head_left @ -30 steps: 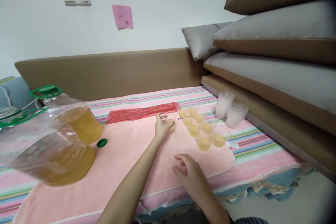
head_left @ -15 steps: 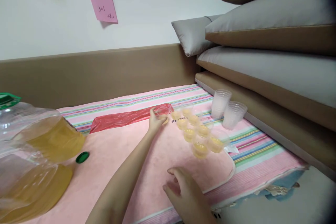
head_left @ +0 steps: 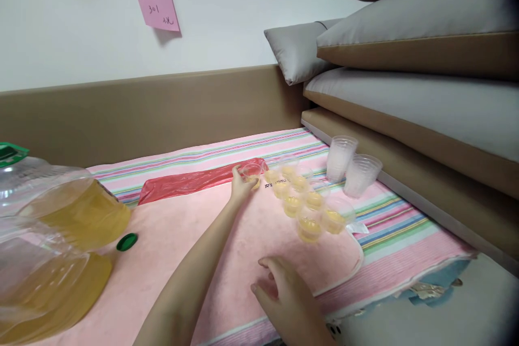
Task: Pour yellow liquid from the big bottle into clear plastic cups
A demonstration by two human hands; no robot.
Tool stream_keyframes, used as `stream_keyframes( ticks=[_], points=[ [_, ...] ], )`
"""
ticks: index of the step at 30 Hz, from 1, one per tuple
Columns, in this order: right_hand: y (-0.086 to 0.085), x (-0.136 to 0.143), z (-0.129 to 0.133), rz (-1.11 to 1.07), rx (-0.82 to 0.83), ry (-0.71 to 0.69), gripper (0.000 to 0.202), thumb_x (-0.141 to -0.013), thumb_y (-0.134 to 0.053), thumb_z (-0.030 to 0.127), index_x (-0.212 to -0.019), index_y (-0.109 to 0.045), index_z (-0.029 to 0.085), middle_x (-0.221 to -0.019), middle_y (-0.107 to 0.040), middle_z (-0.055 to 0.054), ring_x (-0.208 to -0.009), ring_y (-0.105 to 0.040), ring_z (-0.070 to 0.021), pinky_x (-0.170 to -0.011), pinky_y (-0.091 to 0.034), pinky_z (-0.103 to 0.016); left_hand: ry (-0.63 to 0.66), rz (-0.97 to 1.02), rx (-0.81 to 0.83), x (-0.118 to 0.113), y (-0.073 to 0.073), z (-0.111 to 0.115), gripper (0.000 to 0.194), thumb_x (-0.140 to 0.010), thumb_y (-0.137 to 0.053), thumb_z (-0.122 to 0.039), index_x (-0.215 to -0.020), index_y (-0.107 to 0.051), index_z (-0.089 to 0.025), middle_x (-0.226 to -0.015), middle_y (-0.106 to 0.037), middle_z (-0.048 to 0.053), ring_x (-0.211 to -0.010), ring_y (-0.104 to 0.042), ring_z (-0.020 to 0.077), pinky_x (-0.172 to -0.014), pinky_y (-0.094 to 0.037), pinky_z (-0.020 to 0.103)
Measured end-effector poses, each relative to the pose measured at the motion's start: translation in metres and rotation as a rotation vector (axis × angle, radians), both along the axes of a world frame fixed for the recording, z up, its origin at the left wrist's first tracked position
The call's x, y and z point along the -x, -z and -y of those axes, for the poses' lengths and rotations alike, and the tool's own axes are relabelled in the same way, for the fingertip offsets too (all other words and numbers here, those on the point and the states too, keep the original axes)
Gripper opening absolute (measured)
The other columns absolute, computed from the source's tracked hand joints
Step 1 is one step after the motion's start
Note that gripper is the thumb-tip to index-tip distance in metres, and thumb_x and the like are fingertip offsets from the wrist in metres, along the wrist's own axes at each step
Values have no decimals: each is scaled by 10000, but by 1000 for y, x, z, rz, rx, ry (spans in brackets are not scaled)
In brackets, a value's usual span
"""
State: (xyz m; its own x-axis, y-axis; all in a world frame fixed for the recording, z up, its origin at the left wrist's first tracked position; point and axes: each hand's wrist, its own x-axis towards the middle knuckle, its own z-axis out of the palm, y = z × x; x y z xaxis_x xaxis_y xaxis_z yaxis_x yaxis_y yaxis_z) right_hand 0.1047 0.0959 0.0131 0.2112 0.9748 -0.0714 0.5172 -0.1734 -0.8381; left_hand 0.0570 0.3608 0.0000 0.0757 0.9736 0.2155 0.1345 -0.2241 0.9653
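My left hand [head_left: 243,184] reaches far out and grips a clear plastic cup [head_left: 253,170] with yellow liquid in its bottom, at the far left of a cluster. Right of it stand several more clear cups with yellow liquid [head_left: 309,225], in rows on a pink mat [head_left: 170,270]. My right hand [head_left: 290,297] hovers over the mat's near edge, fingers curved and apart, holding nothing. At the left are two large clear jugs of yellow liquid [head_left: 85,221]; a green cap [head_left: 127,241] lies on the mat beside them.
Two stacks of clear cups [head_left: 341,159] lean at the right, by a pile of grey and brown cushions [head_left: 421,102]. Red plastic film [head_left: 194,179] lies along the mat's far edge. A striped cloth [head_left: 405,221] covers the surface; behind it rises a brown panel [head_left: 141,119].
Both hands keep nearly the same positions, the left still on its cup. The view has tilted very slightly.
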Motion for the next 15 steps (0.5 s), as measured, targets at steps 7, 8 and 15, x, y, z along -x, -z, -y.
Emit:
stream_keyframes(
  ticks=[7,8,15],
  points=[
    [4,1,0,15,-30,16,333,-755,-579,202,-1074,-670,168,-1058,-686,-105,-989,-639,-273,-868,-484,-372,-2,-8,7,0,3,-4,705,-599,-765,-112,-1174,-372,-220,-1135,-584,74,-782,-590,123,-674,-485,264],
    [4,2,1,17,-26,18,331,-757,-578,198,-1073,-671,167,-1058,-687,-103,-989,-640,-271,-870,-483,-370,-3,-4,9,0,2,-3,705,-598,-762,-104,-1173,-373,-225,-1132,-586,70,-778,-592,122,-670,-485,264],
    [2,2,0,33,-17,17,325,-762,-585,185,-1075,-671,163,-1059,-686,-100,-993,-643,-260,-867,-487,-345,-27,40,-5,-2,3,0,691,-585,-761,-87,-1151,-398,-244,-1142,-586,59,-915,-611,162,-772,-504,296]
  ],
)
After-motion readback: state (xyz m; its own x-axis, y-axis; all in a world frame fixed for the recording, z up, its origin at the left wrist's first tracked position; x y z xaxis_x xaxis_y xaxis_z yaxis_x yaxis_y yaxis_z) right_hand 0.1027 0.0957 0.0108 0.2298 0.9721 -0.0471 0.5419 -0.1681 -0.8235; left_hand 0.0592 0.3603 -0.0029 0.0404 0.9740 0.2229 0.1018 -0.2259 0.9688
